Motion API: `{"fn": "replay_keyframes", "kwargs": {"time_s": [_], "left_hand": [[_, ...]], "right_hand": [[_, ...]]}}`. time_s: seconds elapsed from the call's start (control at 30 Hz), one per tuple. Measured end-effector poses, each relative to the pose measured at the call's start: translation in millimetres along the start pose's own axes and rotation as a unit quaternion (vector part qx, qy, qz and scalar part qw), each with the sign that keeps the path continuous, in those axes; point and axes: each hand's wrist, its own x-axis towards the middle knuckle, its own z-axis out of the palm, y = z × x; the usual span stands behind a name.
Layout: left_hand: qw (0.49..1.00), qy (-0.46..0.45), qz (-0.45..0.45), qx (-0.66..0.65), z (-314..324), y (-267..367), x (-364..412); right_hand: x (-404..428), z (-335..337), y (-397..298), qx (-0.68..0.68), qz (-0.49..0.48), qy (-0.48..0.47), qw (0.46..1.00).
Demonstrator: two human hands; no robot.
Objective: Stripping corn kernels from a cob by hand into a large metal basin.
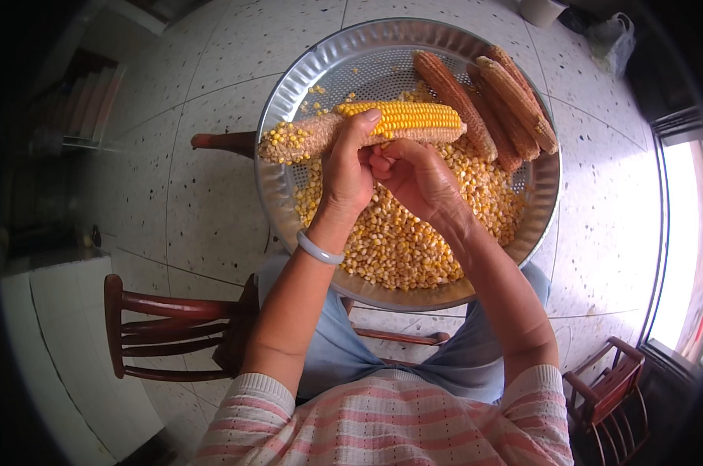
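A partly shelled ear of corn lies across my left hand, whose thumb presses on its upper side. Rows of yellow kernels cover the top of its right part. The left part is bare cob, with scattered kernels at the tip. My right hand is curled against the ear's underside, close to my left fingers. Its fingertips are partly hidden, so whether it grips anything is unclear. Below both hands, loose corn kernels are heaped in a round perforated metal basin. Several stripped cobs rest at its right side.
The basin stands above my knees, with a dark wooden piece jutting out at its left. A wooden chair is at my left, and a small reddish chair at lower right. A plastic bag sits on the speckled tile floor.
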Motion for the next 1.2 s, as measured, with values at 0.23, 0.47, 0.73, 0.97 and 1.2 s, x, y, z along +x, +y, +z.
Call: {"fn": "replay_keyframes", "kwargs": {"time_s": [0.23, 0.47, 0.73, 0.97, 1.2], "left_hand": [[0.999, -0.006, -0.045, -0.013, -5.2, 10.0, -2.8], [0.999, -0.035, -0.034, 0.005, -8.7, 9.2, -2.2], [0.999, -0.020, -0.022, 0.043, -2.0, 7.4, -5.3], [1.000, -0.001, -0.031, 0.001, -3.3, 7.1, -3.5], [1.000, -0.004, -0.025, 0.003, -3.6, 6.6, -2.8]], "right_hand": [[-4.4, 11.2, -10.8, 0.079, 0.013, -0.038, 0.996], [-3.1, 8.1, -6.9, 0.037, 0.004, -0.023, 0.999], [1.0, -0.4, 1.9, -0.045, -0.037, -0.020, 0.998], [-2.2, 7.4, -5.4, 0.013, -0.018, -0.048, 0.999], [-0.5, 4.0, -0.1, -0.027, -0.030, -0.028, 0.999]]}}
